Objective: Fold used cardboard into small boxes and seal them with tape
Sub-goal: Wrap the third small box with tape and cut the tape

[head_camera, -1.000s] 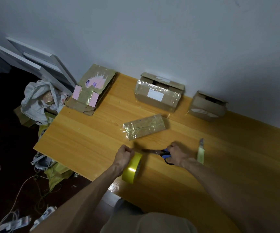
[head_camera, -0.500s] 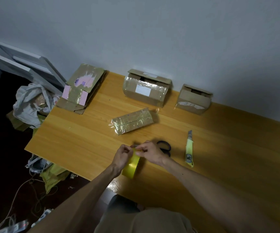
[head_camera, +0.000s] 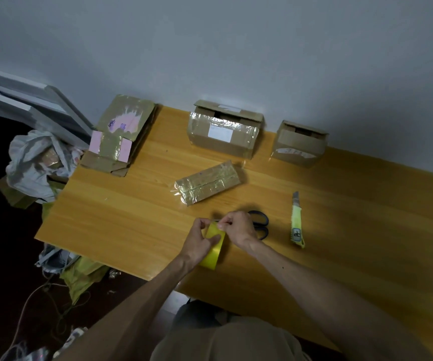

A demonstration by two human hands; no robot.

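The left hand [head_camera: 199, 239] grips the yellow tape roll [head_camera: 214, 252] near the table [head_camera: 121, 204] edge, and the right hand [head_camera: 239, 229] pinches the roll's top rim. The small taped box [head_camera: 207, 183] lies at 12 o'clock from both hands, its long axis running 8 to 2 o'clock.

Wooden table [head_camera: 340, 204], orange-yellow top, far edge against a plain grey-white wall [head_camera: 236, 48]. Yellow-green utility knife [head_camera: 296, 225] lies flat right of centre, blade tip toward the wall. Black-handled scissors [head_camera: 262, 226] lie just left of the knife, apart from it, blades hidden. White flat panels [head_camera: 28, 105] lean against the wall left of the table. Below them is a crumpled grey-white plastic bag [head_camera: 30, 162] with something brownish inside. Yellow-green bag [head_camera: 80, 277] on the dark floor [head_camera: 2, 256] under the table's near-left edge. Pale cords [head_camera: 41, 290] trail across the floor, bottom left.
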